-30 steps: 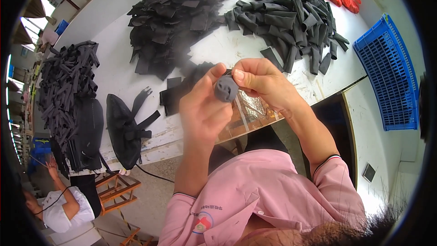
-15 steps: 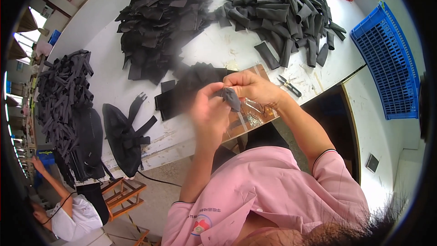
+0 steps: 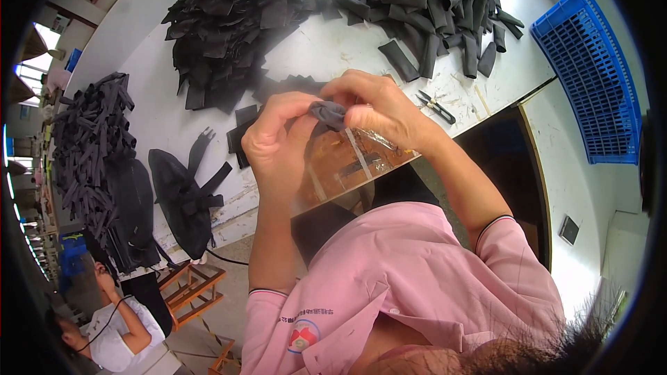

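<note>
Between my two hands is a small dark grey fabric tube (image 3: 328, 115), bunched up over the near edge of the table. My left hand (image 3: 274, 135) pinches its left side between thumb and fingers. On the other side, my right hand (image 3: 379, 107) grips it, fingers curled over the top and thumb below. Partly hidden behind my hands are black fabric pieces (image 3: 240, 132). Farther back lie a big heap of flat black fabric pieces (image 3: 229, 28) and, to its right, a pile of dark grey fabric tubes (image 3: 417, 3).
Thread snips (image 3: 436, 107) lie right of my hands. A blue plastic basket (image 3: 587, 76) stands at the far right. Dark strips (image 3: 94, 153) and a black bag-like piece with straps (image 3: 182, 198) lie at left. Beyond a wooden stool (image 3: 191, 295) sits another person (image 3: 125, 333).
Both hands have moved a little left and away from me, and the fabric tube now looks bunched rather than hanging down. The other person's arm has come down and bent.
</note>
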{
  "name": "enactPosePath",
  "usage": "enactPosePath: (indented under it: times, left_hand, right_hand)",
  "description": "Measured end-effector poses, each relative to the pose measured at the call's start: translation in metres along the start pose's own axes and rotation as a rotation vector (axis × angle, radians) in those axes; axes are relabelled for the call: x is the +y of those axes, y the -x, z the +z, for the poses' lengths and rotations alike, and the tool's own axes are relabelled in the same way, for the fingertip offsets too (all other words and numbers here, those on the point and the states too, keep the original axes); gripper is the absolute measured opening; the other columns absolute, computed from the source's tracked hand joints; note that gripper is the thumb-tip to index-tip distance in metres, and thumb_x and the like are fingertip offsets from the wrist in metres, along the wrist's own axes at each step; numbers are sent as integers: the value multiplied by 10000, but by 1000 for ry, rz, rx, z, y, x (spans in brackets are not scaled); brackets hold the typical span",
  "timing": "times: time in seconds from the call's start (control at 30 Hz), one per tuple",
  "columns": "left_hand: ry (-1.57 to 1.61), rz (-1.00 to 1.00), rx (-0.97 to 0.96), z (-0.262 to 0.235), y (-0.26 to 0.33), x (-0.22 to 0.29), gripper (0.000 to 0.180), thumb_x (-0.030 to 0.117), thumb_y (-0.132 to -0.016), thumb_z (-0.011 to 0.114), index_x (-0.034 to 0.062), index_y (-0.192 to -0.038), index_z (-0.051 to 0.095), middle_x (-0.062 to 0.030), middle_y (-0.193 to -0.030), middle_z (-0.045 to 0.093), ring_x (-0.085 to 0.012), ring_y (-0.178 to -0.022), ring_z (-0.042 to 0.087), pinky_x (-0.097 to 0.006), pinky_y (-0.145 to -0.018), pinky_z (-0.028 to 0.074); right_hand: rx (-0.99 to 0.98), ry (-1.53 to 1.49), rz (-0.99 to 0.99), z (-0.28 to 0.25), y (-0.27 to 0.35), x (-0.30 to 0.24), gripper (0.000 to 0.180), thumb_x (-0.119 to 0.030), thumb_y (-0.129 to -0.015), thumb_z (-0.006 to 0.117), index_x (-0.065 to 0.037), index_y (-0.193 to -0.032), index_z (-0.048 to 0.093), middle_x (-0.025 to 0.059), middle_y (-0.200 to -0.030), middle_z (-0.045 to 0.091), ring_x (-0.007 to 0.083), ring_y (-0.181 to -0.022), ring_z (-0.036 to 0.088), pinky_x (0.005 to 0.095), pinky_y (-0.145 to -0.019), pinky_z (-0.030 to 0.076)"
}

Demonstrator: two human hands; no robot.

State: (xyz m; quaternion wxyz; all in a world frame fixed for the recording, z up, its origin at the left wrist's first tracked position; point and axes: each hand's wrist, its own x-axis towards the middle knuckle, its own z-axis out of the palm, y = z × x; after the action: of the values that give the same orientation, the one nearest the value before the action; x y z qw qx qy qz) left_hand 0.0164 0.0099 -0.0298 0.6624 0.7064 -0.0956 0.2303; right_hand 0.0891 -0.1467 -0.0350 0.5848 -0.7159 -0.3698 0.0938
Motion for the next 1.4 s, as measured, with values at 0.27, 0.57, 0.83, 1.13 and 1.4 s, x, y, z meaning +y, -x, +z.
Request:
enactPosePath:
  times: [0.27, 0.57, 0.83, 1.13, 1.4]
  left_hand:
    - [233, -108, 147, 8, 33, -25, 154, 59, -788, 598, -39, -900, 559, -116, -931, 587, -140, -857, 538, -283, -833, 400]
    - [96, -105, -143, 12, -4, 2, 139, 69, -794, 582, -44, -875, 579, -103, -897, 574, -126, -824, 535, -239, -762, 425]
    - [162, -108, 98, 25, 8, -10, 152, 100, -845, 525, -48, -845, 560, -80, -849, 595, -110, -733, 547, -208, -685, 436]
    - [130, -71, -91, 16, 6, -10, 220, 111, -881, 454, -73, -852, 570, -127, -860, 614, -153, -784, 570, -255, -736, 445]
    - [127, -98, -111, 16, 13, -18, 193, 103, -876, 474, -55, -950, 556, -143, -902, 603, -149, -803, 566, -275, -769, 452]
  right_hand:
    - [-35, 578, -240, 15, 13, 15, 285, -238, -769, 579, -23, -645, 441, 88, -617, 445, 291, -576, 479, 372, -485, 377]
    - [-47, 382, -151, 6, 11, 2, 223, -224, -791, 562, -17, -708, 561, 94, -603, 509, 281, -591, 530, 370, -505, 407]
    - [-49, 360, -55, 18, 20, 22, 177, -224, -796, 550, -55, -804, 600, 126, -683, 566, 304, -636, 554, 361, -543, 439]
    - [18, 426, -120, 33, 28, 38, 219, -223, -757, 592, -17, -821, 549, 118, -649, 530, 308, -574, 531, 384, -499, 417]
    - [-2, 334, -69, 30, 32, 45, 234, -254, -797, 534, -43, -894, 569, 110, -669, 559, 310, -614, 548, 389, -527, 422]
